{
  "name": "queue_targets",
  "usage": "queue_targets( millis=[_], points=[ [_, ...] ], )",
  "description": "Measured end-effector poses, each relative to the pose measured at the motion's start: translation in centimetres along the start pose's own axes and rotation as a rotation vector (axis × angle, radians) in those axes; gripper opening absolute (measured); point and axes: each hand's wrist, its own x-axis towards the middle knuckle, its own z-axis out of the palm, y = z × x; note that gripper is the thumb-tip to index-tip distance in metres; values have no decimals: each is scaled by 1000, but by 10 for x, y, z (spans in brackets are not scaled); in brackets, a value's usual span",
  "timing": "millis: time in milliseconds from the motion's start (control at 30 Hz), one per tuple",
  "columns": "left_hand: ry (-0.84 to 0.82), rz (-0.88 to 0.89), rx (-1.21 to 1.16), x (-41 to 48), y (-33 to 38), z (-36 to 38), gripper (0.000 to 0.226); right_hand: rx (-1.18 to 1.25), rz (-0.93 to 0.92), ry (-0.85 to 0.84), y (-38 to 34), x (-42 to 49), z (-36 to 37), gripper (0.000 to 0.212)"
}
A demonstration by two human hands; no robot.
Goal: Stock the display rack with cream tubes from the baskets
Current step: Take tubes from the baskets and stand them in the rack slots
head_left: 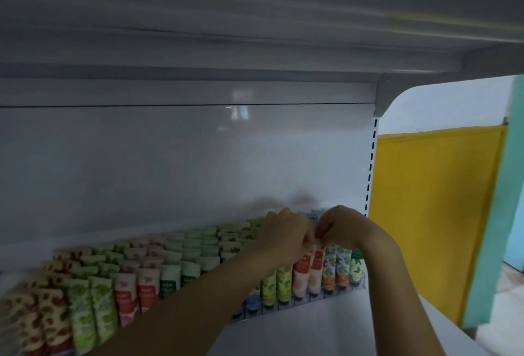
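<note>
White metal all over the rack (184,157), with a grey shelf (255,15) close above. Holds many tubes (181,259) in neat rows, standing up with caps down and flat ends up, packed side by side. Starts with brown spotty ones at the far left, then leafy green, pink and red, dark green, lime, peach, orange with blue, and lemon at the right end. Runs a thin rail (312,303) along the front of the rows.

Reaches in from below with two bare arms. Puts the left hand (286,233) and the right hand (343,228) right up against each other, above the right part of the rows. Curls the fingers of both hands in tight and pinches the flat top of a peach tube (317,266). A bit blurry there, so hard to see each finger. Has that tube upright in the front row, between another peach one and an orange one.

Past the rack on the right, a yellow wall (433,214) and a teal post (499,214).
</note>
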Motion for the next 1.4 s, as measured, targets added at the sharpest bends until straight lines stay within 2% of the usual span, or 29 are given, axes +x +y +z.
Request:
queue_targets(
  millis=[133,233,333,433,467,533,633,733,900,1067,1200,1400],
  points=[
    [1,-38,6,-2,-3,3,18,64,-55,44,5,-3,2,19],
    [-11,-59,2,-4,-8,1,17,67,-90,62,4,-1,3,23],
    [-12,-80,-86,-6,-13,0,14,53,-113,94,2,0,5,19],
    [25,-85,-122,-11,-12,1,27,27,-126,128,1,-3,6,19],
    [53,-86,-134,-12,-11,1,24,29,-126,138,1,-5,5,19],
    [105,-98,-151,-16,-8,-2,15,46,-126,190,2,-10,5,19],
    [149,-121,-145,-24,-5,-8,19,107,-122,325,5,-20,9,21],
    [153,-144,-142,-32,-4,-18,19,131,-142,388,5,-30,10,24],
    [125,-160,-78,-46,0,-17,23,86,-169,328,2,-48,16,27],
    [133,-195,-21,-46,9,-5,23,29,-164,339,18,-46,26,31],
    [219,-214,-41,-38,8,-6,23,29,-220,268,22,-30,16,32],
    [199,-118,-6,-33,12,3,46,-40,-321,232,26,-23,23,34]
  ],
)
